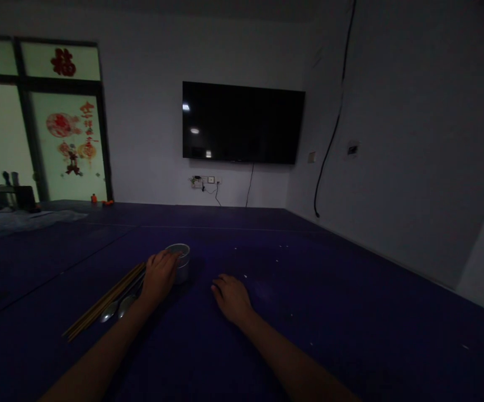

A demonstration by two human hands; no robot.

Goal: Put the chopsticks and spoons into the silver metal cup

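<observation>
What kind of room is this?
Probably someone's home, maybe a living or dining room: a wide, flat black television hangs on the plain pale wall, a round red decoration shows on the pale door, and thin brown wooden chopsticks lie near a round grey cup.

Bare L hand (pixel 159 274), bare R hand (pixel 231 298); slim forearms (pixel 281 349) also bare, tapering twd wrists (pixel 246 318).

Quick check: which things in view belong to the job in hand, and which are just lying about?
Likely in the job:
cup, left hand on it
chopsticks
spoons

Apparently just lying about:
plastic sheet, far left
orange items, far edge
white scraps
</observation>
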